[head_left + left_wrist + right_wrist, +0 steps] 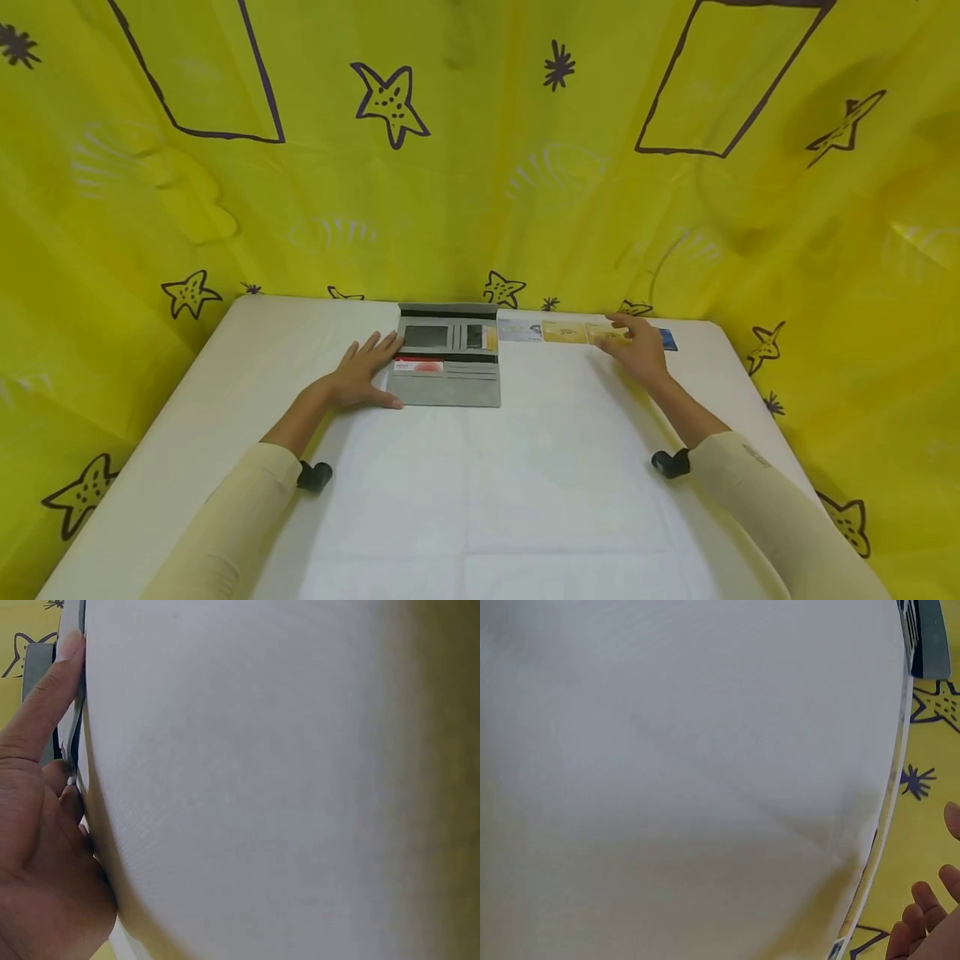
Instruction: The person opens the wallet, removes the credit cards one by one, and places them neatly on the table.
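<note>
An unfolded grey wallet (474,393) lies on the white table, a red-and-white card (418,366) showing in its lower left slot. My left hand (358,373) rests on its left edge with fingers spread; the left wrist view shows the thumb (46,705) along the wallet's near edge. To the wallet's right runs a row of cards: a grey one (519,330), a gold one (564,332), a yellowish one (598,329) and a blue one (669,339). Over the yellowish card hovers my right hand (641,350), fingers loosely bent, holding nothing visible. It partly covers the row.
The cards and wallet lie near the far edge of the white-covered table (480,492). Behind it hangs a yellow curtain (465,183) with starfish drawings. Dark wrist cameras sit at both cuffs, the left one (315,477) and the right one (670,463).
</note>
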{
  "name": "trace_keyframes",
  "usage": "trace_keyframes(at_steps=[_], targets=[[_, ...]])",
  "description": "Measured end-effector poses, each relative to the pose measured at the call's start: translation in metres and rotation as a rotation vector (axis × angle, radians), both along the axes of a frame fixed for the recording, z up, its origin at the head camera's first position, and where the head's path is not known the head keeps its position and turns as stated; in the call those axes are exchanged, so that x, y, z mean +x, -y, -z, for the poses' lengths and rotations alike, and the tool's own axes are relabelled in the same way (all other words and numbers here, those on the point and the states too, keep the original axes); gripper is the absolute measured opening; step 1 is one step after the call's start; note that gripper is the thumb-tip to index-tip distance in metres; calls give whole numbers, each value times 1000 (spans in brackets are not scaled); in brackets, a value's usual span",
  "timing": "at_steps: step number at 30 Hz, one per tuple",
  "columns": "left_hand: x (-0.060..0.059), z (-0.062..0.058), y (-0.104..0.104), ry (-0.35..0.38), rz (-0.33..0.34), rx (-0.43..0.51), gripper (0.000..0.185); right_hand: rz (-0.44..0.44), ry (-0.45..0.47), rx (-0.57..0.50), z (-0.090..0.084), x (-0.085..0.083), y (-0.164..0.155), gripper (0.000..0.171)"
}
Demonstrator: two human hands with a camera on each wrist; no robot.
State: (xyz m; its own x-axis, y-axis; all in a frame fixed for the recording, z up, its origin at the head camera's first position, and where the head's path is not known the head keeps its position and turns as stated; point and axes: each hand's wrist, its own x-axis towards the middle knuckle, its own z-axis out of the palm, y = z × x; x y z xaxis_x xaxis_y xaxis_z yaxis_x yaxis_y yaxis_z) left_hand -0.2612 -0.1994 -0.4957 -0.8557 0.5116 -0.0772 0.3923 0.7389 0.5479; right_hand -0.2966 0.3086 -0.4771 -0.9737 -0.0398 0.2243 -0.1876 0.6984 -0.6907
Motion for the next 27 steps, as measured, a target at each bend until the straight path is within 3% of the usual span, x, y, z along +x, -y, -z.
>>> trace_keyframes(at_steps=[8, 27], targets=[[-2, 1, 1, 4, -1, -12, 118, -35, 55, 4, -8, 3, 20, 56], [0, 2, 1, -1, -4, -19, 118, -84, 73, 8, -12, 7, 44, 57]])
